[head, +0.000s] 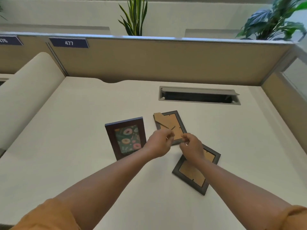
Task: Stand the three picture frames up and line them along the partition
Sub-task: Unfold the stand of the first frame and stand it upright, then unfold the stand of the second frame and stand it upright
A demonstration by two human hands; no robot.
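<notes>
Three picture frames lie flat on the white desk. A dark brown frame with a donut picture lies face up on the left. A grey frame lies face down in the middle, its cardboard back up and its stand flap swung out at the far left corner. My left hand and my right hand both pinch at this frame's near edge. A second grey frame lies face down under my right wrist, partly hidden. The tan partition runs along the desk's far edge.
A grey cable hatch with its lid raised is set into the desk near the partition on the right. A cream side panel rises at the left. Plants stand behind the partition. A side partition closes the right.
</notes>
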